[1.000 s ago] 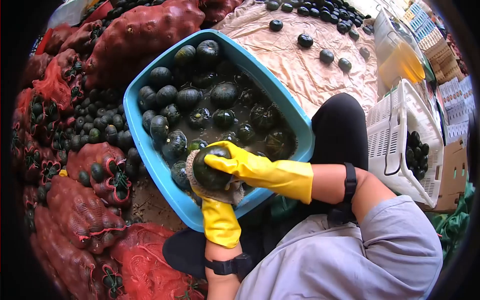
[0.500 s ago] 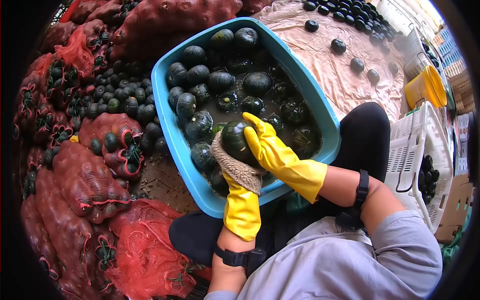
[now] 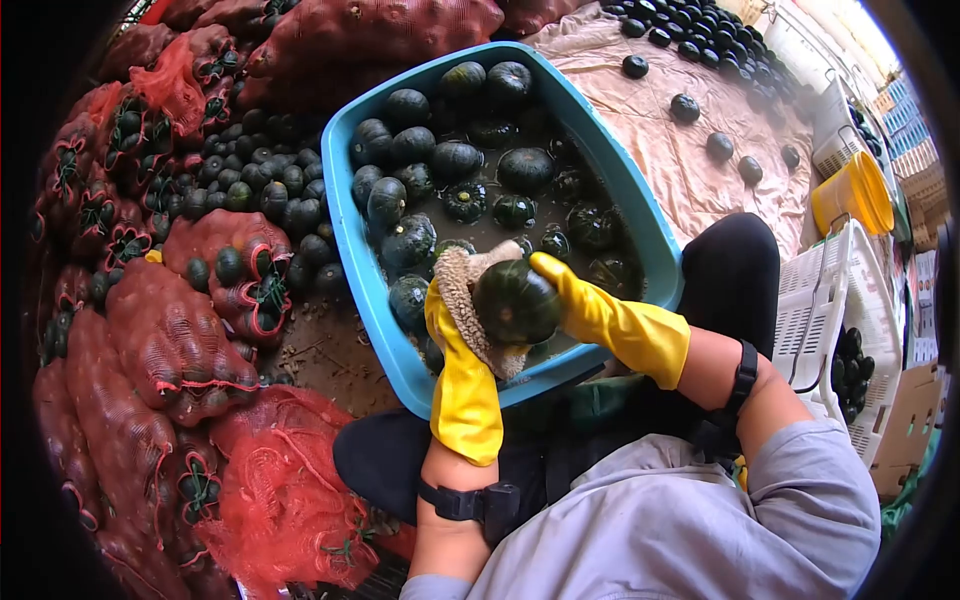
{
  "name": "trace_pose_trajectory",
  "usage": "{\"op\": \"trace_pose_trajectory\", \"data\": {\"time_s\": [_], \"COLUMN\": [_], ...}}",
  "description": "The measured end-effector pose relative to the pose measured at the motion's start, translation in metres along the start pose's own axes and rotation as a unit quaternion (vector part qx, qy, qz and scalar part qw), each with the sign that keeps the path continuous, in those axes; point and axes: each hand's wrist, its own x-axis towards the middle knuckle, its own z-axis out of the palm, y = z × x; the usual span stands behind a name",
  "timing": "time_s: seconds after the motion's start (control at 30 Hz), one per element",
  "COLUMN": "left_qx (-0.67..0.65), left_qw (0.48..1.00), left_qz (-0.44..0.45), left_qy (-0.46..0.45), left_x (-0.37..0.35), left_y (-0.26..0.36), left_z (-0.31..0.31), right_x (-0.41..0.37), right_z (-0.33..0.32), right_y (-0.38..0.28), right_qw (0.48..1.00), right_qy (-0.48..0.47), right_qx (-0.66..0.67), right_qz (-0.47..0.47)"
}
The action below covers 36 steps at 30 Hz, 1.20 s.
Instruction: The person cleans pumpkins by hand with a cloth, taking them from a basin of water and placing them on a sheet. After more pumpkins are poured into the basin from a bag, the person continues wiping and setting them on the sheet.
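Note:
Between my two yellow-gloved hands is a dark green pumpkin [image 3: 518, 303], held over the near end of a blue tub [image 3: 352, 250]. My left hand [image 3: 462, 335] has a tan textured cloth [image 3: 457, 285] over it and presses that cloth against the pumpkin's left side. With its fingers on the pumpkin's right side, my right hand [image 3: 585, 305] grips it; part of the fingers is hidden behind the pumpkin. Murky water fills the tub. Several more green pumpkins float or sit in it, among them one [image 3: 525, 169] near the middle.
Red mesh sacks [image 3: 165, 345] of pumpkins are piled on the left, beside loose pumpkins [image 3: 265, 185]. A pale sheet [image 3: 640, 110] with pumpkins on it spreads at the back right. White crates [image 3: 825, 300] and a yellow bucket [image 3: 850, 195] stand on the right.
The pumpkin has turned in my hands and moved slightly right. My right hand has shifted from its top to its right side. More of the cloth shows. The view has shifted a little.

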Motion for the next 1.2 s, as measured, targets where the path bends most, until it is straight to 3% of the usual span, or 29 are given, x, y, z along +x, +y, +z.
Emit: {"op": "trace_pose_trajectory", "data": {"time_s": [0.07,0.1,0.17,0.2,0.23,0.3,0.37,0.47,0.57,0.6,0.63,0.67,0.7,0.73,0.77,0.8,0.83,0.87,0.9,0.93,1.0,1.03,1.07,1.1,1.13,1.2], "left_qx": [0.057,0.189,0.505,0.339,0.160,-0.020,-0.137,-0.086,0.081,0.210,0.379,0.573,0.722,0.796,0.832,0.844,0.848,0.852,0.855,0.859,0.863,0.865,0.866,0.862,0.890,0.920], "left_qw": [0.997,0.976,0.815,0.919,0.979,0.986,0.964,0.978,0.983,0.962,0.906,0.790,0.629,0.489,0.383,0.343,0.345,0.345,0.343,0.341,0.335,0.334,0.392,0.444,0.411,0.365], "left_qz": [0.036,0.103,0.267,0.174,0.064,0.004,-0.018,0.010,0.090,0.133,0.176,0.217,0.267,0.298,0.314,0.319,0.331,0.342,0.353,0.361,0.372,0.374,0.309,0.243,0.193,0.116], "left_qy": [0.028,0.033,0.092,0.104,0.104,0.167,0.225,0.192,0.137,0.111,0.075,-0.013,-0.109,-0.194,-0.250,-0.260,-0.228,-0.196,-0.162,-0.128,-0.063,-0.032,-0.028,-0.017,-0.047,-0.083], "left_x": [0.002,0.002,0.001,-0.002,-0.002,0.005,0.008,-0.005,-0.033,-0.044,-0.051,-0.057,-0.059,-0.060,-0.059,-0.058,-0.059,-0.059,-0.058,-0.055,-0.045,-0.038,-0.028,-0.017,-0.018,-0.012], "left_y": [-0.006,-0.007,-0.004,0.006,0.010,0.004,0.008,0.029,0.059,0.074,0.088,0.107,0.124,0.136,0.139,0.136,0.122,0.109,0.098,0.092,0.082,0.073,0.046,0.018,0.024,0.032], "left_z": [-0.009,-0.020,-0.039,-0.034,-0.030,-0.035,-0.043,-0.045,-0.033,-0.023,-0.012,-0.001,0.014,0.027,0.040,0.052,0.061,0.066,0.067,0.064,0.054,0.044,0.011,-0.022,-0.015,-0.001], "right_x": [0.005,-0.004,-0.023,-0.032,-0.042,-0.066,-0.099,-0.161,-0.240,-0.258,-0.263,-0.251,-0.227,-0.195,-0.142,-0.088,-0.075,-0.061,-0.024,0.021,0.058,0.074,0.086,0.093,0.098,0.089], "right_z": [-0.009,-0.008,-0.012,-0.018,-0.027,-0.053,-0.089,-0.161,-0.229,-0.238,-0.235,-0.221,-0.200,-0.166,-0.164,-0.163,-0.110,-0.057,-0.040,-0.044,-0.028,-0.025,-0.022,-0.031,-0.043,-0.051], "right_y": [0.014,0.005,-0.014,-0.024,-0.034,-0.053,-0.068,-0.083,-0.107,-0.119,-0.131,-0.142,-0.148,-0.154,-0.132,-0.110,-0.125,-0.140,-0.118,-0.079,-0.014,-0.003,0.010,0.040,0.048,0.052], "right_qw": [0.984,0.959,0.903,0.883,0.867,0.847,0.832,0.783,0.664,0.624,0.603,0.605,0.635,0.689,0.765,0.835,0.893,0.903,0.881,0.813,0.762,0.767,0.770,0.786,0.799,0.846], "right_qy": [-0.024,-0.038,-0.065,-0.074,-0.076,-0.050,0.005,0.146,0.360,0.440,0.515,0.576,0.586,0.572,0.403,0.210,0.201,0.167,0.138,0.051,0.109,0.120,0.129,0.186,0.111,0.110], "right_qx": [0.167,0.277,0.424,0.464,0.493,0.522,0.526,0.496,0.355,0.265,0.149,-0.001,-0.141,-0.312,-0.326,-0.302,-0.337,-0.396,-0.437,-0.551,-0.626,-0.606,-0.583,-0.557,-0.536,-0.462], "right_qz": [0.051,0.048,0.024,0.003,-0.020,-0.087,-0.174,-0.346,-0.550,-0.589,-0.590,-0.551,-0.483,-0.317,-0.383,-0.409,-0.220,-0.019,0.119,0.181,0.123,0.173,0.226,0.194,0.248,0.242]}}
